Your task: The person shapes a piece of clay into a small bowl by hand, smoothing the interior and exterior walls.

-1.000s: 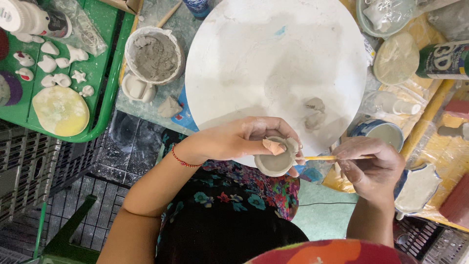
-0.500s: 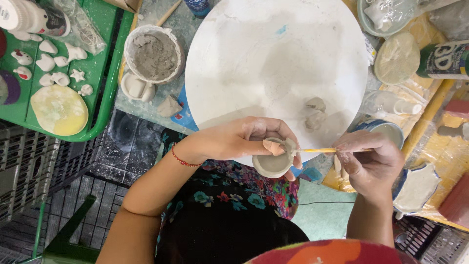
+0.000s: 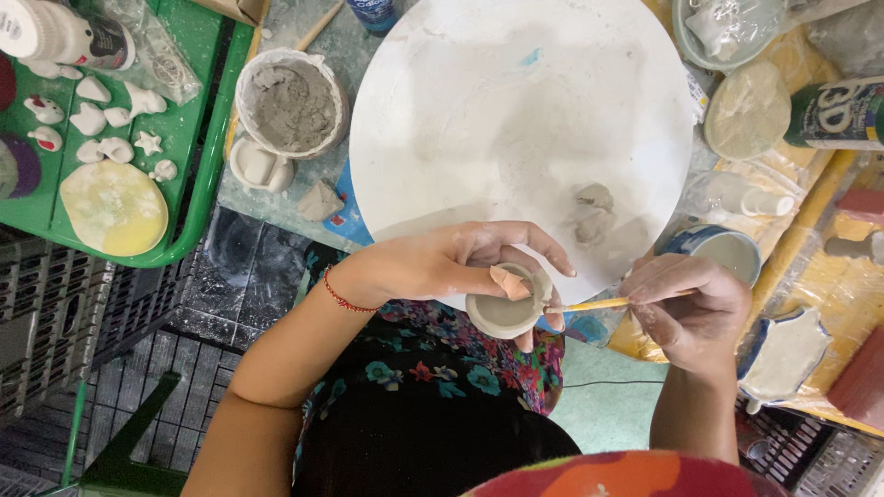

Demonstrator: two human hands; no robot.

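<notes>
I note first what I cannot read: the far tip of the thin yellow wooden stick [image 3: 615,302] disappears behind the rim of the small round grey clay cup [image 3: 507,307], so I cannot tell whether it touches the clay. Its rear end is buried in the right hand [image 3: 692,309]. The person's head and lap fill the lower edge, and both elbows are cut off there. Items along the top and right edges are only partly in frame.

The left hand [image 3: 460,260] reaches in from the lower left, a red cord at the wrist, palm turned down. It is clenched around the cup, thumb pressed into the open mouth, fingers curled over the far wall. The right hand comes up from the lower right, fingers pinched closed on the stick, which lies nearly level and points left toward the cup.

The cup sits between the two hands, held in the air just off the near edge of the large round white board [image 3: 516,120], above the flowered fabric of the lap. Two small grey clay lumps [image 3: 592,213] lie on the board just beyond the hands. To the left on the desk [image 3: 276,207] stands a white tub of grey clay [image 3: 291,103], and farther left a green plastic tray [image 3: 198,175] carries small white clay figures.
</notes>
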